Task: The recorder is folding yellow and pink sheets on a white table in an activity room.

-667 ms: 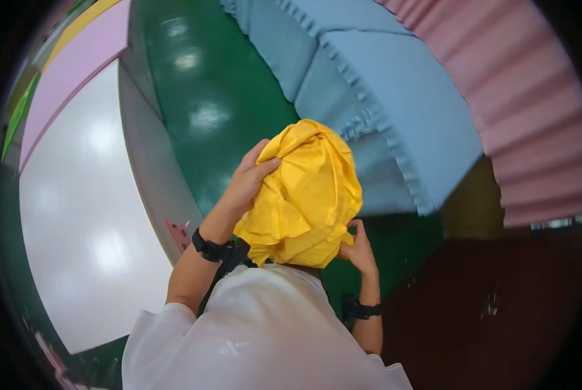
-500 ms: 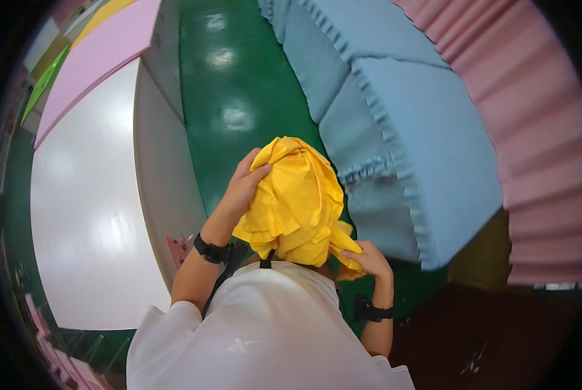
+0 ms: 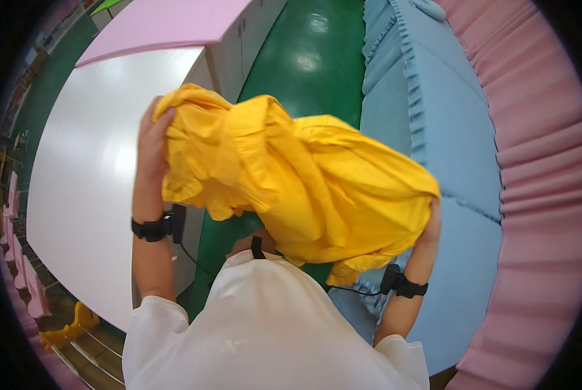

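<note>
A large, bunched yellow cloth point(image 3: 317, 182) hangs spread in front of my body, full of folds, with a gathered band running across its left half. My left hand point(image 3: 153, 136) grips its upper left corner, the fingers curled around the fabric above the edge of the white-topped cabinet. At the other end, my right hand point(image 3: 432, 220) holds the right edge, its fingers mostly hidden behind the cloth. A loose fold dangles below, close to my right wrist.
To the left stands the white-topped cabinet point(image 3: 96, 188), with a pink-topped one point(image 3: 167, 29) beyond. Blue-covered furniture point(image 3: 463, 260) runs along the right, beside a pink curtain point(image 3: 538, 195). Between them lies green floor point(image 3: 297, 75). Pink chairs point(image 3: 34, 289) stand at lower left.
My hands have moved well apart and upward, stretching the bunched yellow cloth out sideways. The view has turned, so the blue-covered furniture now lies beneath my right arm.
</note>
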`<state>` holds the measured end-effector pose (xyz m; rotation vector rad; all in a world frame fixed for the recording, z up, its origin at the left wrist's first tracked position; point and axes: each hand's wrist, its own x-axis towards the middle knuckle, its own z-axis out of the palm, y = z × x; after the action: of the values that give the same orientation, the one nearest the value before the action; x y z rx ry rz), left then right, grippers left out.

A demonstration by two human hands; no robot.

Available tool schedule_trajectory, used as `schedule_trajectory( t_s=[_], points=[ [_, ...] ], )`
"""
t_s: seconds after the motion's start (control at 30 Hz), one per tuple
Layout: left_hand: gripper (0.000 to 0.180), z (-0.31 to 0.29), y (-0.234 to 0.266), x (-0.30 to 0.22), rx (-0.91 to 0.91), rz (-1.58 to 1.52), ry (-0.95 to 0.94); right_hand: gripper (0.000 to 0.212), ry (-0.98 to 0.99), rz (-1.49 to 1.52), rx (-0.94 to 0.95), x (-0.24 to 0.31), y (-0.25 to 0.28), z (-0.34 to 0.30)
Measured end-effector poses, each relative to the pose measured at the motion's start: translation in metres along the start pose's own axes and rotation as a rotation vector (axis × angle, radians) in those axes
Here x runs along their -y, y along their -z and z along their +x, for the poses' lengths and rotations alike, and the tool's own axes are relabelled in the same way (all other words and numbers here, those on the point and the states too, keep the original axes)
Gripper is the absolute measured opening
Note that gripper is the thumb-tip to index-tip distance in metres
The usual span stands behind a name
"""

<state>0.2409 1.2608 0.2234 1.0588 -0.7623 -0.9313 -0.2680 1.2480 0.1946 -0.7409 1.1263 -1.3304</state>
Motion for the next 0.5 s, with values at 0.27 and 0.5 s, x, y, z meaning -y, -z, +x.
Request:
schedule_trajectory(
  t_s=[0.27, 0.5],
  points=[
    [0.032, 0.195, 0.013, -0.093, -0.113, 0.028, -0.144, 0.046, 0.205, 0.196, 0.19, 0.112, -0.068, 0.182],
    [0.03, 0.323, -0.037, -0.197, -0.245, 1.294, -1.042, 0.046, 0.412, 0.101, 0.392, 0.193, -0.208, 0.387]
  ],
)
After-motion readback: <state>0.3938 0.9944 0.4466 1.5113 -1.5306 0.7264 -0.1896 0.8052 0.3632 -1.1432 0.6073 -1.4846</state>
